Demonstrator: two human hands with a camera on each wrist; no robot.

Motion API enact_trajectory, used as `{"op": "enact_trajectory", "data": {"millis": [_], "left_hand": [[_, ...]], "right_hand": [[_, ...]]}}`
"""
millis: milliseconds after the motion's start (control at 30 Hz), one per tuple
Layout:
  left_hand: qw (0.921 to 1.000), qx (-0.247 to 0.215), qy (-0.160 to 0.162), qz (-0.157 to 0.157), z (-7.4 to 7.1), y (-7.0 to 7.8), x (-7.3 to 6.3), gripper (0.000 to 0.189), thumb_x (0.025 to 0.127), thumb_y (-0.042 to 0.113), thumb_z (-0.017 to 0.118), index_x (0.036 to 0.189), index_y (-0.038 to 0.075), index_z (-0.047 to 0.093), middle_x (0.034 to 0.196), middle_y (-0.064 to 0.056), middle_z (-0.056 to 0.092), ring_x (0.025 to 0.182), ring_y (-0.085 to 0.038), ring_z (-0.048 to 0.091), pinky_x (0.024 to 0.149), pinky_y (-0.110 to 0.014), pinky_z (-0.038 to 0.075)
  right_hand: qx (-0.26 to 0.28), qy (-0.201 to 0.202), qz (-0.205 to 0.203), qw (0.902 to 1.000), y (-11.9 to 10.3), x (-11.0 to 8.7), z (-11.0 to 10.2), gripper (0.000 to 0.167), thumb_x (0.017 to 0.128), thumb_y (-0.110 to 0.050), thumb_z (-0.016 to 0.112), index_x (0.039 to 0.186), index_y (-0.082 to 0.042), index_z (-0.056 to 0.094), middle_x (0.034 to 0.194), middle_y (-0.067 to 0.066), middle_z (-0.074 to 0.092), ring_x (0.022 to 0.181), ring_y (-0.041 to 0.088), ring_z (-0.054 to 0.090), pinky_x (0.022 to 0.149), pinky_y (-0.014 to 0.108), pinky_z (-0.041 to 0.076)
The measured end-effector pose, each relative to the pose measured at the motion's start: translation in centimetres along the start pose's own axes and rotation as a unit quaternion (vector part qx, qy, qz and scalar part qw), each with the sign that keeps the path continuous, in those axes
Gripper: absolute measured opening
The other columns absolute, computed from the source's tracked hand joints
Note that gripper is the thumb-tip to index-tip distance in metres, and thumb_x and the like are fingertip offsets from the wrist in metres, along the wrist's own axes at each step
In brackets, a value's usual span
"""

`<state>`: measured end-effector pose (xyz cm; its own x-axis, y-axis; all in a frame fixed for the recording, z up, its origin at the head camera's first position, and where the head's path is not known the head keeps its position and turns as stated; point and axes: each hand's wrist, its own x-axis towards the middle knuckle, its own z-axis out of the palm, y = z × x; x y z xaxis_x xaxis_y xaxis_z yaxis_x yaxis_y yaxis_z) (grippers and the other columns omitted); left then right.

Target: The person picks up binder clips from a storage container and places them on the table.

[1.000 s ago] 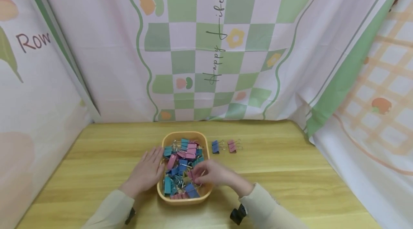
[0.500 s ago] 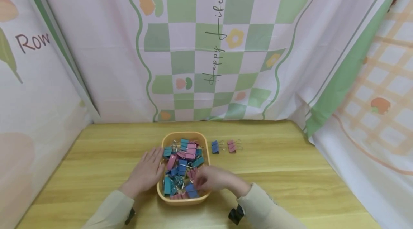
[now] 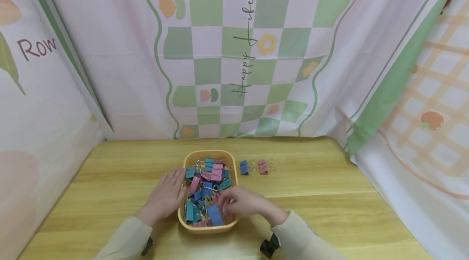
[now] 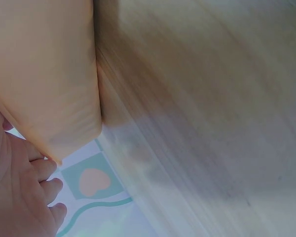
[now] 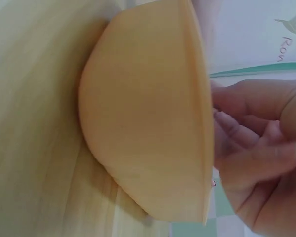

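A yellow-orange plastic basket (image 3: 180, 211) holds a heap of binder clips (image 3: 207, 188) in blue, teal, pink and a yellowish colour. My left hand (image 3: 164, 195) rests with its fingers extended along the basket's left rim; in the left wrist view its fingertips (image 4: 53, 190) lie beside the basket wall (image 4: 49, 74). My right hand (image 3: 242, 202) reaches over the right rim with bent fingers, down among the clips beside a large blue binder clip (image 3: 215, 215). In the right wrist view the basket wall (image 5: 143, 113) hides those fingertips, and I cannot tell whether they pinch a clip.
To the right of the basket, a blue binder clip (image 3: 244, 167) and a pink binder clip (image 3: 263, 167) lie side by side on the wooden table (image 3: 311, 203). Patterned curtains (image 3: 242, 68) stand behind the table and along both sides.
My right hand has dipped toward the near right part of the basket and shifted slightly. The large blue clip there has turned and moved a little left. My left hand stays put.
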<state>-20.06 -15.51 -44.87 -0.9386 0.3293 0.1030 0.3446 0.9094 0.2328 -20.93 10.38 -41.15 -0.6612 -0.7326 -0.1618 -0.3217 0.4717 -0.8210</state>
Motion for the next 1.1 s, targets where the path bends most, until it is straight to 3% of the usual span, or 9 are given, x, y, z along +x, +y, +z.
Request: {"op": "enact_trajectory", "data": {"millis": [200, 333, 600, 833, 1100], "left_hand": [[1.0000, -0.005, 0.007, 0.003, 0.0, 0.0, -0.1, 0.057, 0.098, 0.029, 0.036, 0.142, -0.005, 0.024, 0.147, -0.022, 0.023, 0.134, -0.037, 0.019, 0.109, -0.049, 0.012], [0.9999, -0.005, 0.011, 0.007, 0.0, 0.0, -0.1, 0.057, 0.098, 0.028, 0.037, 0.142, -0.006, 0.024, 0.146, -0.022, 0.023, 0.134, -0.037, 0.020, 0.109, -0.049, 0.012], [0.9998, -0.008, 0.015, 0.010, 0.0, 0.1, -0.2, 0.057, 0.098, 0.027, 0.038, 0.142, -0.006, 0.024, 0.146, -0.022, 0.023, 0.133, -0.038, 0.020, 0.109, -0.049, 0.012], [0.9997, -0.006, 0.020, 0.014, 0.1, 0.0, -0.2, 0.057, 0.098, 0.027, 0.038, 0.141, -0.007, 0.025, 0.146, -0.022, 0.023, 0.133, -0.038, 0.021, 0.109, -0.049, 0.013], [0.9997, -0.005, 0.020, 0.015, 0.2, -0.1, -0.1, 0.057, 0.098, 0.027, 0.038, 0.142, -0.007, 0.024, 0.146, -0.022, 0.022, 0.133, -0.038, 0.020, 0.109, -0.048, 0.011]], "right_hand": [[0.063, 0.023, 0.013, 0.9977, -0.2, -0.3, -0.7, 0.012, 0.086, -0.002, 0.059, 0.093, -0.009, 0.065, 0.077, 0.002, 0.064, 0.057, 0.016, 0.059, 0.042, 0.026, 0.047], [0.116, 0.031, 0.003, 0.9927, -0.1, -0.3, -1.1, 0.011, 0.086, -0.004, 0.059, 0.096, -0.005, 0.065, 0.078, 0.007, 0.065, 0.060, 0.017, 0.061, 0.051, 0.030, 0.053], [0.205, 0.054, -0.004, 0.9774, 0.0, -0.6, -2.3, 0.020, 0.089, -0.005, 0.058, 0.104, 0.007, 0.060, 0.085, 0.017, 0.065, 0.064, 0.019, 0.062, 0.061, 0.037, 0.055], [0.231, 0.100, -0.017, 0.9678, 0.0, -1.0, -4.0, 0.026, 0.091, -0.004, 0.055, 0.109, 0.014, 0.053, 0.089, 0.020, 0.064, 0.072, 0.023, 0.063, 0.072, 0.050, 0.052], [0.250, 0.169, -0.041, 0.9524, 0.3, -1.5, -6.8, 0.028, 0.089, 0.001, 0.053, 0.109, 0.020, 0.047, 0.087, 0.015, 0.064, 0.075, 0.018, 0.063, 0.072, 0.037, 0.055]]}}
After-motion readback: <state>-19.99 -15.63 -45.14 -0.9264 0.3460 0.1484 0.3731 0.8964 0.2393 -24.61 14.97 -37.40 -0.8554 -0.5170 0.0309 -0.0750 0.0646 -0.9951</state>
